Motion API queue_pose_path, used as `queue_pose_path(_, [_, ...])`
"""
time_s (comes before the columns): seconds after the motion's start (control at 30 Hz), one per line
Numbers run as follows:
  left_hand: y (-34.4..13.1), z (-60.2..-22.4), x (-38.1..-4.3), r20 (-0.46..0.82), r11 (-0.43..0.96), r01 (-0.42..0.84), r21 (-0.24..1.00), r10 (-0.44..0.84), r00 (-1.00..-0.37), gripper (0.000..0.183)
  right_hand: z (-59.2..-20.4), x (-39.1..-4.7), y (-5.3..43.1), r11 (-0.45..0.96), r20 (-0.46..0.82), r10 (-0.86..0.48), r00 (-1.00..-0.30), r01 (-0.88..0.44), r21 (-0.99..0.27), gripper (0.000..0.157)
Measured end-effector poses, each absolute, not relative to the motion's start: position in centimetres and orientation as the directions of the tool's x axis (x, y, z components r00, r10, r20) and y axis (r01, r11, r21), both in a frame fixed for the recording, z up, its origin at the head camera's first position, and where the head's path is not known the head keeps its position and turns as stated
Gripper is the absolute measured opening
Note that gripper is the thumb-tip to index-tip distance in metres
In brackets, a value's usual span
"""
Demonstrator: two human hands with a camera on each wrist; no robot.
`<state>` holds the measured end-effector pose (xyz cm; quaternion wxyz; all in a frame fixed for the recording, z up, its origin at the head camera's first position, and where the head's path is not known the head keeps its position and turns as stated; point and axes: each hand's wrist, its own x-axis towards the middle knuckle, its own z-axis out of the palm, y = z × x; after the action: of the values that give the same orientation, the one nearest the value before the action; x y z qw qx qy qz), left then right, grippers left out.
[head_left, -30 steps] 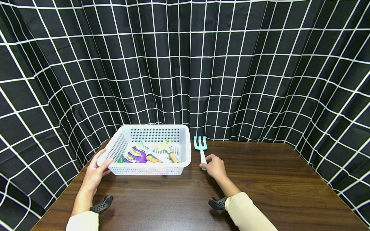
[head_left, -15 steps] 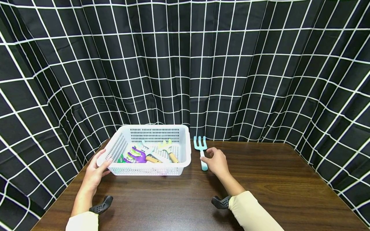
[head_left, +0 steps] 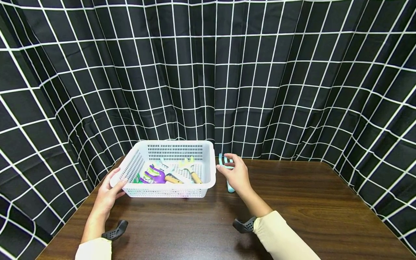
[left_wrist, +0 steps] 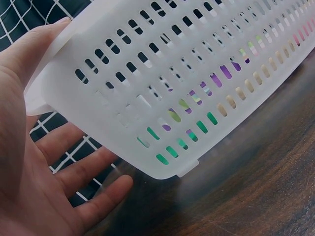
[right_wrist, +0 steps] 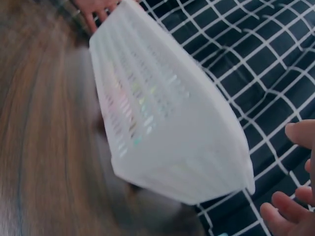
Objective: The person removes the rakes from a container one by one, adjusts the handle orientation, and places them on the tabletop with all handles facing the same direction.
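My left hand (head_left: 106,193) grips the near left corner of a white plastic basket (head_left: 169,186), thumb over the rim and fingers beneath it; the left wrist view shows this corner close up. A light blue toy garden fork (head_left: 230,187) lies on the table right of the basket, tines toward the curtain. Over it, my right hand (head_left: 238,174) hovers with spread fingers and nothing in them, hiding its middle. Inside the basket are a purple hand rake (head_left: 158,178) with a wooden handle and a pale yellow rake (head_left: 186,164).
More small tools, green and pale blue, lie in the basket. The brown wooden table (head_left: 182,227) ends at a black curtain (head_left: 260,90) with a white grid, which also hangs on both sides. Each wrist wears a black strap mount (head_left: 244,225).
My right hand has let go of the fork's handle and moved forward and left over its tines, fingers opening. The fork stays in place. My left hand still holds the basket.
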<state>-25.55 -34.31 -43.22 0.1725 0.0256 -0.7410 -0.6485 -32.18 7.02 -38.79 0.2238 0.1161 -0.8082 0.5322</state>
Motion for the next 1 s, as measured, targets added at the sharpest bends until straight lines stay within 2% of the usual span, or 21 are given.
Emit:
queue_pose_path(0.1, [-34.3,-43.2,-25.5,0.226,0.157,0.189,0.969,-0.261,-0.939,0.064,-37.9,-31.9,6.3,0.333,0.481,0.035,-0.876,-0.444,-0.832,0.047])
queue_pose_path(0.4, [-34.3,-43.2,-25.7,0.218,0.173,0.176,0.969,-0.268,-0.938,0.064,-36.6,-31.5,4.6,0.302,0.467,-0.040,-0.883,-0.456,-0.837,0.050])
queue_pose_path(0.57, [-34.3,-43.1,-25.7,0.222,0.176,0.179,0.968,-0.264,-0.939,0.065,-36.3,-31.3,3.5,0.224,0.448,-0.107,-0.887,-0.461,-0.859,0.055])
queue_pose_path(0.87, [-34.2,-43.2,-25.7,0.222,0.161,0.184,0.970,-0.265,-0.938,0.064,-35.6,-30.5,1.8,0.144,0.343,-0.236,-0.909,-0.381,-0.913,0.066])
queue_pose_path(1.0, [-34.3,-43.3,-25.7,0.220,0.149,0.185,0.971,-0.268,-0.938,0.063,-35.5,-30.6,1.2,0.174,0.302,-0.272,-0.914,-0.356,-0.918,0.070])
